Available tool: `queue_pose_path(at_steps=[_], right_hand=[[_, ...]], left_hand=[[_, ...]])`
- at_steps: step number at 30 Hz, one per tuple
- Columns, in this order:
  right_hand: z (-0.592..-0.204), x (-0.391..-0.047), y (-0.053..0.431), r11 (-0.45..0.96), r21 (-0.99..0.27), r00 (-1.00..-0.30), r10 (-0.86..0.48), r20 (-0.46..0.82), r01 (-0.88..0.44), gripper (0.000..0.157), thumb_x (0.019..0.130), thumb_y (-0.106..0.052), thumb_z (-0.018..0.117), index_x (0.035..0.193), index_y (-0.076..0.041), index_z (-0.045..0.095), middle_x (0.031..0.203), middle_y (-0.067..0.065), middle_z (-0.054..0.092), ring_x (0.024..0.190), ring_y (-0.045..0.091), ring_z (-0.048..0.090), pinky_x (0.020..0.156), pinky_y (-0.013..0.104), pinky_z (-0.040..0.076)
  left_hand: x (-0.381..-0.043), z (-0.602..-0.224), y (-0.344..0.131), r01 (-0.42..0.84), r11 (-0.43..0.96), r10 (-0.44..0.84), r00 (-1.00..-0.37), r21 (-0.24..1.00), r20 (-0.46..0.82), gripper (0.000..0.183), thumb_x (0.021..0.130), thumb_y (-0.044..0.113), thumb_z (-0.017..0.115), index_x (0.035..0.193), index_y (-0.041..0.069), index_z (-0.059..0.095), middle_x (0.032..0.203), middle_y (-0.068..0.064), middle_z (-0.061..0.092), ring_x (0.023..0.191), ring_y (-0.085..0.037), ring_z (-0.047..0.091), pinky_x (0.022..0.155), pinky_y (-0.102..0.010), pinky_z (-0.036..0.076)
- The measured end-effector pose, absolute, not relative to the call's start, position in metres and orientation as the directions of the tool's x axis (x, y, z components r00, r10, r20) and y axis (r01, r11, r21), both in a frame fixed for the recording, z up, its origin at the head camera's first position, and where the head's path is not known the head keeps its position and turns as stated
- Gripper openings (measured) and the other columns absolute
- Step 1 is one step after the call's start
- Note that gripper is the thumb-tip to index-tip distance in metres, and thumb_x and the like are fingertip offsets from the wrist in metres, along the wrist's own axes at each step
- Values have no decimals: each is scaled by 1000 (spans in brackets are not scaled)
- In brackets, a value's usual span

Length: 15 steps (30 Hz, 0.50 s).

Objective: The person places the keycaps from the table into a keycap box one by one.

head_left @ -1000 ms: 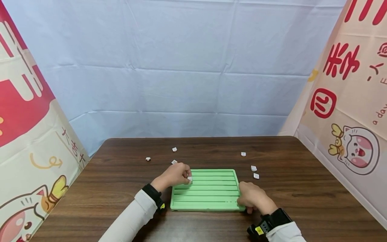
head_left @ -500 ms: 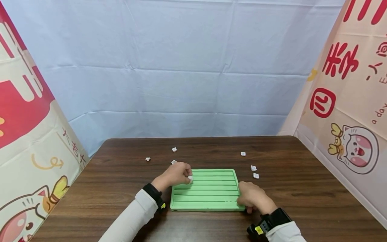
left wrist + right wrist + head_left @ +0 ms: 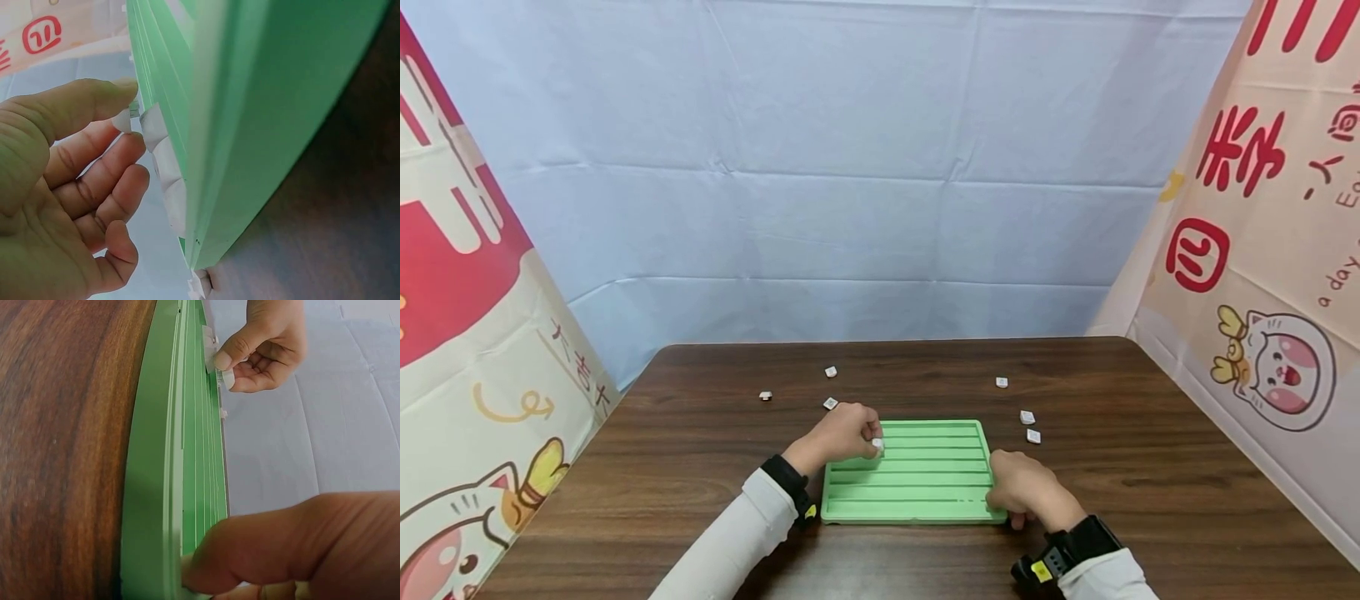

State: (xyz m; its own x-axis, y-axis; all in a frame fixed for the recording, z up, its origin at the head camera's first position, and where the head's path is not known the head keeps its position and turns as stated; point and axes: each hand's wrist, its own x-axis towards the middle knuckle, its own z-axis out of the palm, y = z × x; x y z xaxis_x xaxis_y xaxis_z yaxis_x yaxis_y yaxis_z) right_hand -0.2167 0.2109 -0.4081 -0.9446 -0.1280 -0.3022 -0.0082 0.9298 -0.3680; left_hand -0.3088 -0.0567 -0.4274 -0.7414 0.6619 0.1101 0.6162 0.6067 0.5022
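A green tray (image 3: 917, 492) with raised parallel ridges lies on the table in the head view. Over its upper left part, my left hand (image 3: 841, 433) pinches a small white tile (image 3: 123, 120) between thumb and fingers. In the left wrist view, white tiles (image 3: 167, 161) sit in a row inside the tray, just beside the held one; in the head view the hand hides them. My right hand (image 3: 1030, 490) grips the tray's right edge near the front corner, its thumb (image 3: 219, 559) over the rim. Its other fingers are mostly hidden.
Beyond the tray on the left lie loose white tiles, one at the back (image 3: 831, 372), one farther left (image 3: 765, 396) and one by the left hand (image 3: 830, 403). Right of the tray lie more tiles (image 3: 1027, 417). A pale blue cloth (image 3: 880, 183) hangs behind the table.
My left hand has shifted slightly to the right over the tray, still pinching the tile. The right hand keeps its grip on the tray edge.
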Motion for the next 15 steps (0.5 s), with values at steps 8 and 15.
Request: queue_pose_path(at_steps=[8,15], right_hand=[[-408,-217,211,932,-362,-941,-121,-317,2,12,75,1,60,70,-4,50,52,11,54,39,20,54,37,27,37],[-408,-218,211,931,-365,-941,-121,-316,3,11,74,1,60,71,-4,50,53,11,54,39,20,54,37,27,37]], left_hand=[[-308,-430,-57,605,611,661,-745,511,91,9,80,8,73,79,12,65,76,5,57,71,-8,55,65,-27,46],[-311,-435,-56,607,609,664,-742,510,90,11,78,9,75,78,12,65,76,5,58,72,-8,55,66,-27,46]])
